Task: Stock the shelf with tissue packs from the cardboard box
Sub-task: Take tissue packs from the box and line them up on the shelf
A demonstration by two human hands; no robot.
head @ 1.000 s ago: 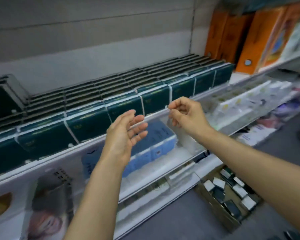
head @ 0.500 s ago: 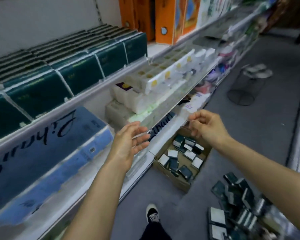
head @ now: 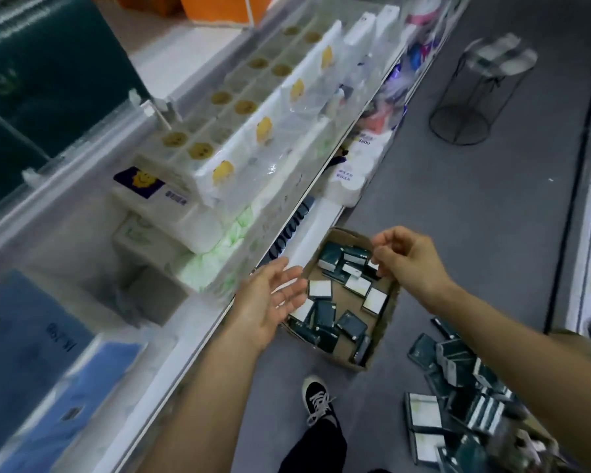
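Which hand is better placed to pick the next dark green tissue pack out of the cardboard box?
Right, probably. The right hand, fingers loosely curled and empty, hangs over the packs at the far end of the open brown cardboard box. The left hand is open, palm up, at the box's shelf-side edge, less ready to pick a dark green tissue pack.

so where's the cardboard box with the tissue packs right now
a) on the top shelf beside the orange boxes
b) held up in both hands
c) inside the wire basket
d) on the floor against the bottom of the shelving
d: the cardboard box sits on the grey floor against the shelf base, dark green tissue packs loose inside, with the left hand and right hand above it holding nothing.
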